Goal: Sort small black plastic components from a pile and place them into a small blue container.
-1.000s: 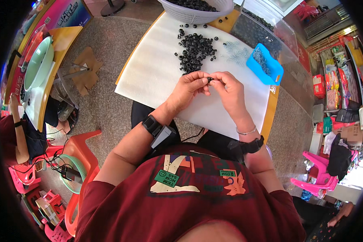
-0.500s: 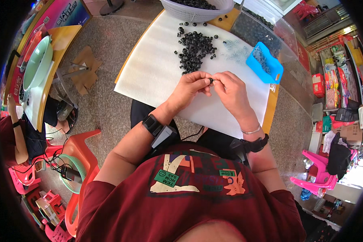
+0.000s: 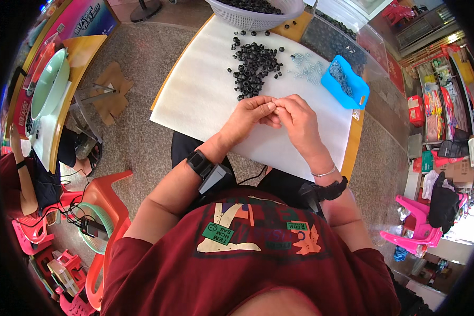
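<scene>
White sheet [image 3: 195, 95] under the left hand [image 3: 252, 116] and right hand [image 3: 299, 121], which meet at closed, pinching fingertips; whatever sits between them is covered, cannot tell. Widest room is left of the hands, white surface running out to the sheet's left edge; narrower strip to their right, up to the tan tabletop [image 3: 353, 145] rim; sheet's near edge passes under the forearms, close to the lap. Versus half a second ago: black piece that showed at the fingertips now hidden, fingertips closer together, hands in about the same place, heap and tray look the same. Black pieces [image 3: 254, 66] lie just beyond the left hand in a loose heap: small, rounded, mixed sizes, some ring-like, a few strays around. Right of the heap, scattered small clear-bluish pieces [image 3: 305, 67], then a blue tray [image 3: 361, 94] with similar bits inside. Farther out, pale purple basket [image 3: 247, 22] of black pieces at the far edge, clear bin [image 3: 321, 39] beside it, dark pieces in it too
</scene>
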Action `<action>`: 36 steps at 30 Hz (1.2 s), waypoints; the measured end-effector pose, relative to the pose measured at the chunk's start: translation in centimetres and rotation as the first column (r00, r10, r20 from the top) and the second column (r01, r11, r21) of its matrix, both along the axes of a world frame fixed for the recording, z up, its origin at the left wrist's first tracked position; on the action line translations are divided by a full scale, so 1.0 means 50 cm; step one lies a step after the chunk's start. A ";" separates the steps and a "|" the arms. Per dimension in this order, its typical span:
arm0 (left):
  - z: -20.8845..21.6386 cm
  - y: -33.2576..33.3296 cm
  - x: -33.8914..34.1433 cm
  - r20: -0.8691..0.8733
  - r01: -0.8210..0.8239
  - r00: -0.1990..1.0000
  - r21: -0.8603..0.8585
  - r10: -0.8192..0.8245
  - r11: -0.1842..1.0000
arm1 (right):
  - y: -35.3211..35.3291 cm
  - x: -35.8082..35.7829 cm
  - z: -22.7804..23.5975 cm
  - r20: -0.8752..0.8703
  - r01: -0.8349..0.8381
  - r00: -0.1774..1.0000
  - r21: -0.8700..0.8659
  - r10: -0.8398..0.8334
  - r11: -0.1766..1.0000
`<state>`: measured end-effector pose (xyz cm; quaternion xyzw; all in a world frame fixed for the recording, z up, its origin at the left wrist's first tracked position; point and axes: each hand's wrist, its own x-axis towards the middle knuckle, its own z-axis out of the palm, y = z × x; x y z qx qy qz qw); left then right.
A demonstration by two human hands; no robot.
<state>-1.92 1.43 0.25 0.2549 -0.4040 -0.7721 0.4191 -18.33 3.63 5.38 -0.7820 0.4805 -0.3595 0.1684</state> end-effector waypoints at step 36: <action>0.006 0.011 -0.006 0.061 0.011 0.998 -0.106 -0.005 0.994 | 0.023 0.006 -0.004 -0.134 0.052 0.988 -0.163 -0.074 0.985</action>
